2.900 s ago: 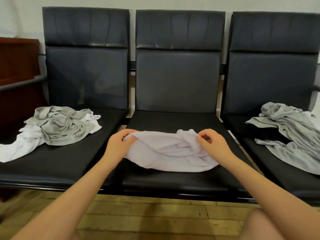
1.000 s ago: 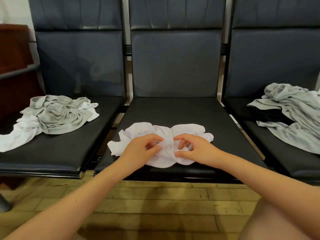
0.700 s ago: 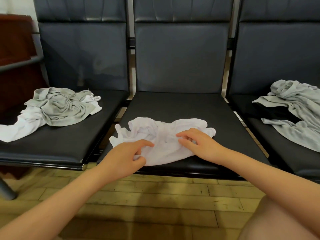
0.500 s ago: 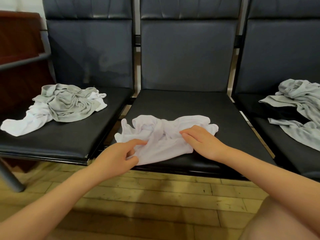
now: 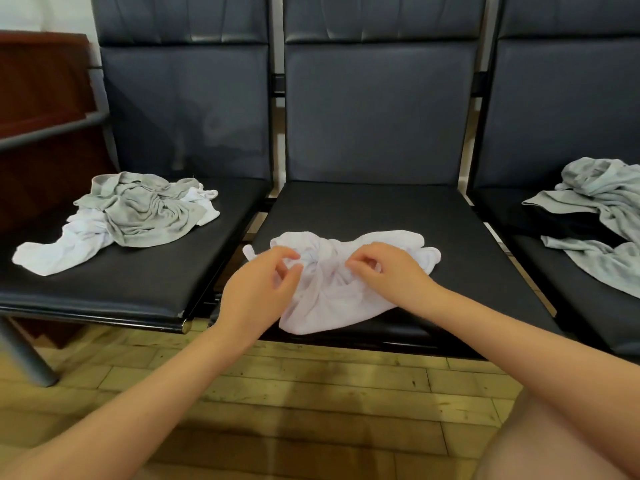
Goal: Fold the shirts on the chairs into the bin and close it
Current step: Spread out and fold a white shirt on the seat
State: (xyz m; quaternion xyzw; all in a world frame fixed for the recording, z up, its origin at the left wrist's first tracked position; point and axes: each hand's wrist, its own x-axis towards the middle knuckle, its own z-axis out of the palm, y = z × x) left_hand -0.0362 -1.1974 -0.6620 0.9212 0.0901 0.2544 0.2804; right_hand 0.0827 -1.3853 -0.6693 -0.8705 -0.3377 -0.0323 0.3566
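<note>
My left hand (image 5: 258, 289) and right hand (image 5: 384, 271) hover, fingers (image 5: 289, 252) loosely curled and holding nothing, over the crumpled white shirt (image 5: 329, 299) beneath them, which I should spread flat first.

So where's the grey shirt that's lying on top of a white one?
The grey shirt is on the left chair, draped over a white shirt, left of the hands.

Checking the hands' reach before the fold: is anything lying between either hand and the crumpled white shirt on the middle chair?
Nothing visible does. The left hand and right hand are already at the crumpled white shirt on the middle black chair seat, fingers curled at its bunched middle. The bin is not in view.
</note>
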